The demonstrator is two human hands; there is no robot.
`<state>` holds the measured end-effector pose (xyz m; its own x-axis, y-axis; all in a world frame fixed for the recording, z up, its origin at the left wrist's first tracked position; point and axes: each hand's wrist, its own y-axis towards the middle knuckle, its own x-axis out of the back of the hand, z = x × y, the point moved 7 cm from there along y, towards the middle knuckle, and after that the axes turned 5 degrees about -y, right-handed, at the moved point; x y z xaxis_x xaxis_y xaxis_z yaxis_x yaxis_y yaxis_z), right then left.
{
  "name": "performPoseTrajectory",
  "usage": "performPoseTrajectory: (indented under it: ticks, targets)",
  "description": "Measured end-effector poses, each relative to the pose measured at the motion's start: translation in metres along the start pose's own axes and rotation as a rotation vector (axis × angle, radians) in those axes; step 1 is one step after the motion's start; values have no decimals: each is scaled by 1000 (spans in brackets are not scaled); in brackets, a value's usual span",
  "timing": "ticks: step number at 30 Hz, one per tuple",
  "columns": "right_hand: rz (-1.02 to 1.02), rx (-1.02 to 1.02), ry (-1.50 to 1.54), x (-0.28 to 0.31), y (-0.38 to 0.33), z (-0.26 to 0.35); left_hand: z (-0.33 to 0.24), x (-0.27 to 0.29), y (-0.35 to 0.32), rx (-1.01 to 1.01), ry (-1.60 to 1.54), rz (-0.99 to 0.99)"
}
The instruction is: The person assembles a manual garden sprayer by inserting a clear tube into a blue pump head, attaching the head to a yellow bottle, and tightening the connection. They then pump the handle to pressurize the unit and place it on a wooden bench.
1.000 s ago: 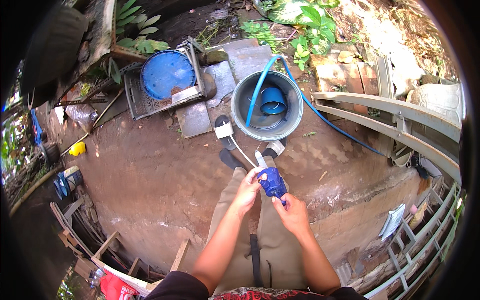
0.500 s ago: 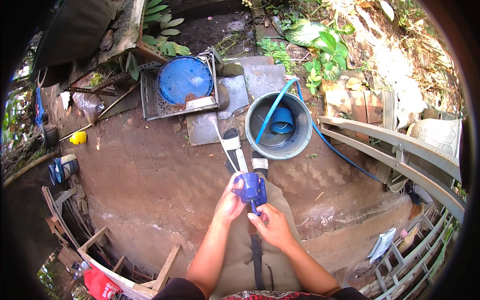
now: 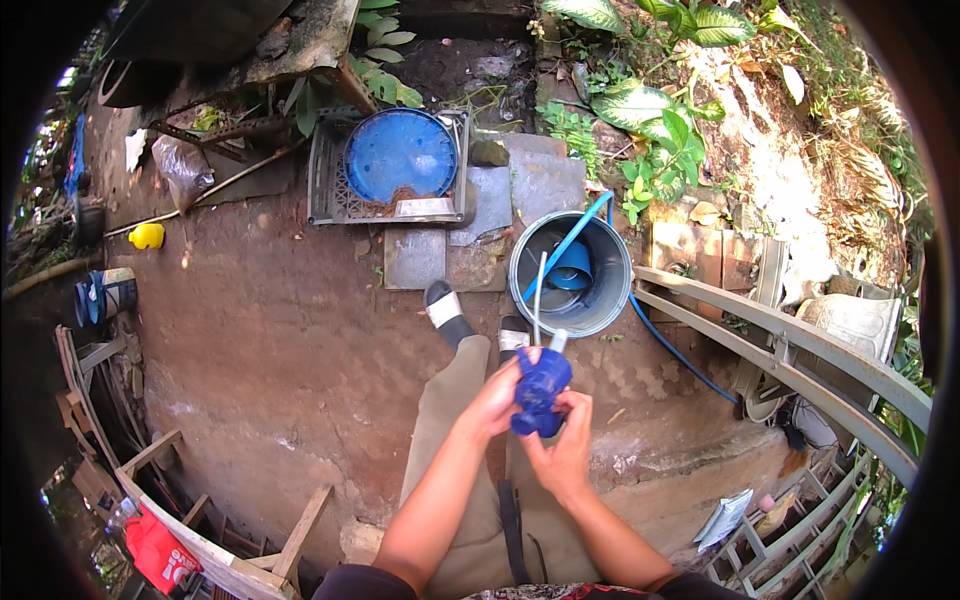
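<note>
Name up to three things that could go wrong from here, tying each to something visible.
The blue plastic device is held off the ground between the left hand and right hand, so it might drop if the grip slips.

The pale tube sticks out freely from it and could catch on something.

The blue hose runs out of the grey bucket and across the ground, perhaps a trip hazard.

Open ground [image 3: 280,330] left of hands [image 3: 497,400] [image 3: 562,458], bucket [image 3: 608,285] ahead

From the person's head, one fisheye view looks down on the near hands [image 3: 494,402] and the ground [image 3: 280,330]
</note>
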<state>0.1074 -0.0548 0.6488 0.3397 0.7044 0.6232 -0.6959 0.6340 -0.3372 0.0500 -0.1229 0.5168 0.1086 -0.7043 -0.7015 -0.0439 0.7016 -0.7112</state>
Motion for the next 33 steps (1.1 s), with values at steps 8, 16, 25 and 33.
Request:
performPoseTrajectory:
  ticks: [8, 16, 25, 33]
  targets:
    - [-59, -203, -164, 59, 18, -66, 98, -12, 88, 311, 89, -74]
    - [-174, -295, -91, 30, 17, -88, 84, 15, 109, 348, 153, -81]
    - [-143, -558, 216, 19, 45, -167, 73, 32, 141, 387, 563, -95]
    - [-130, -400, 268, 50, 29, -149, 55, 22, 98, 156, 785, -86]
